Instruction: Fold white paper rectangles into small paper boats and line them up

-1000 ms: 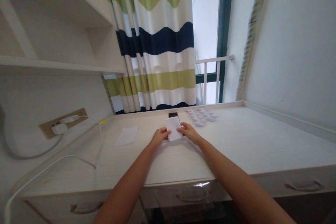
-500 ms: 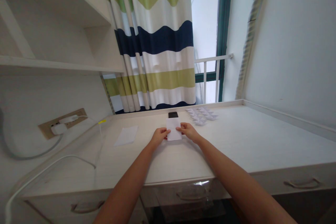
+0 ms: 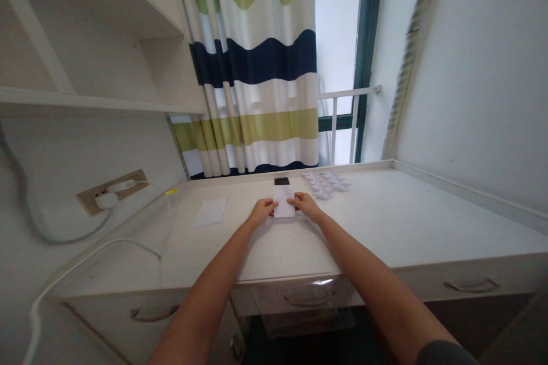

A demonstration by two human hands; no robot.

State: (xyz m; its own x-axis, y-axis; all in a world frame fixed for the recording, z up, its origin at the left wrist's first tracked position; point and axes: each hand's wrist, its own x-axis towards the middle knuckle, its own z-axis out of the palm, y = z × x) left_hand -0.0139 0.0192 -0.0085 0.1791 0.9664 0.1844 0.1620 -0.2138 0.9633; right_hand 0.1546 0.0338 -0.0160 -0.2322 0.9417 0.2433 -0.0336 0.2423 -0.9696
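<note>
A small white sheet of paper point(image 3: 283, 204) is held just above the pale wooden desk point(image 3: 385, 222), folded into a narrow upright strip. My left hand point(image 3: 262, 211) pinches its left edge and my right hand point(image 3: 305, 206) pinches its right edge, fingers closed on the paper. A hint of red shows under the paper's left edge. A small black object point(image 3: 281, 181) lies on the desk just behind the paper.
A flat white sheet point(image 3: 210, 211) lies to the left. Several small folded white paper pieces point(image 3: 326, 183) sit at the back right. A wall socket with white plugs point(image 3: 112, 192) and cables is at left. Striped curtain point(image 3: 257, 68), window rail and shelves stand behind; drawers below.
The paper has straightened and come lower toward the desk between both hands. The view has shifted slightly, so hands and desk objects sit higher in the picture.
</note>
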